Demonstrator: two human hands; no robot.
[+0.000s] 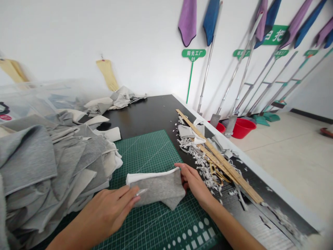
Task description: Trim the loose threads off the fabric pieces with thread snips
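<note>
A folded grey fabric piece [158, 189] with a white upper edge lies on the green cutting mat [145, 149]. My left hand [111, 205] is closed at its left end, around a small tool with a pointed silvery tip [141, 192]. Most of that tool is hidden in my fingers, so its kind does not show. At the right end, my right hand [194, 182] pinches the fabric, fingers on its upper corner and thumb partly hidden behind the edge.
Left of the mat rises a large heap of grey cloth pieces [70, 156], beside a clear plastic bin [39, 97]. To the right lie wooden rulers [221, 156], gold-handled scissors [216, 174] and fabric scraps [200, 159]. More cloth [122, 99] lies at the back.
</note>
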